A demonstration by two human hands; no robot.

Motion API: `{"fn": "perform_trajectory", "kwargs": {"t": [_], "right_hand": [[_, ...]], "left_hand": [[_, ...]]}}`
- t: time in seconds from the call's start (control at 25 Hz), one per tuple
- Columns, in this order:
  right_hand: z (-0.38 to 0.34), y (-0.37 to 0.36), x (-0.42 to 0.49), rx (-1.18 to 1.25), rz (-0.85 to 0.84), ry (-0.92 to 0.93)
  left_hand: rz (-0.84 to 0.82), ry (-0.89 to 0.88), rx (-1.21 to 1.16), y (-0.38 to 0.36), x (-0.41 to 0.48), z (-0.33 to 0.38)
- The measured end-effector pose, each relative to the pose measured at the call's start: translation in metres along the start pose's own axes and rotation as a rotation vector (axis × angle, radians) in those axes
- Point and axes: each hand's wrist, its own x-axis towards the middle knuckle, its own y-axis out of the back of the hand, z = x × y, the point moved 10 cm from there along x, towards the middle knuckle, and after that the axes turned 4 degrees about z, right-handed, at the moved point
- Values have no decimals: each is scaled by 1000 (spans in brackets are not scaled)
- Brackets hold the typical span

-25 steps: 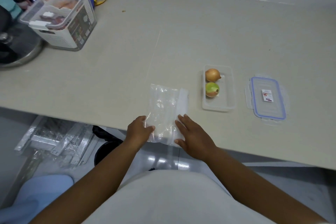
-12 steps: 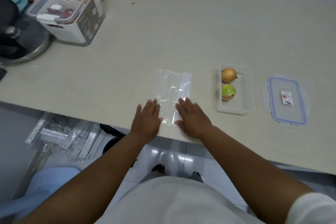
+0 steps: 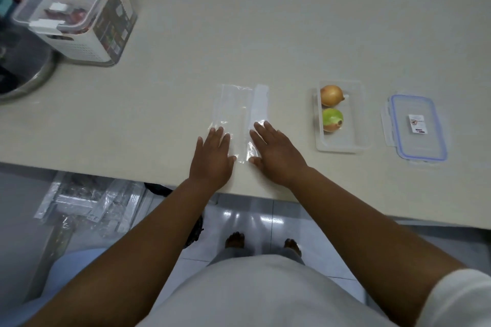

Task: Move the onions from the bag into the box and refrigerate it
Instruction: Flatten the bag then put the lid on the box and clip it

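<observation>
At frame centre, left hand (image 3: 212,158) and right hand (image 3: 277,158) spread flat on empty bag (image 3: 239,117).
Both onions (image 3: 332,107) sit in box (image 3: 342,146), centre-right — lid (image 3: 418,127) off beside it; unsealed carrying risks spills — judgement.

Both my arms reach forward, bare to the elbow, with the wrists crossing the near edge of the countertop (image 3: 265,34). My left hand (image 3: 212,159) lies palm down, fingers together and straight, thumb out toward the right. My right hand (image 3: 276,156) lies flat just beside it, fingers slightly spread and angled left, neither hand gripping anything.
</observation>
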Motion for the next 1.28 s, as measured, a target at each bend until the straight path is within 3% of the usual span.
{"fn": "perform_trajectory", "kwargs": {"t": [0.16, 0.28, 0.52, 0.68, 0.8, 1.0, 1.28], "right_hand": [[9, 17, -58, 119, 123, -62], [42, 23, -119, 174, 211, -179], [170, 48, -216, 217, 322, -536], [263, 74, -240, 290, 405, -760], [332, 89, -244, 383, 463, -937], [419, 82, -244, 426, 370, -1134], [448, 63, -239, 490, 322, -1188]], "left_hand": [[112, -101, -193, 22, -16, 62], [109, -193, -293, 23, -20, 118], [-11, -360, -368, 12, 1, 247], [-85, -368, -470, 1, 33, 333], [-162, -254, -461, -19, 68, 387], [-359, 186, -377, -75, 111, 398], [-336, 409, -535, -100, 134, 391]]}}
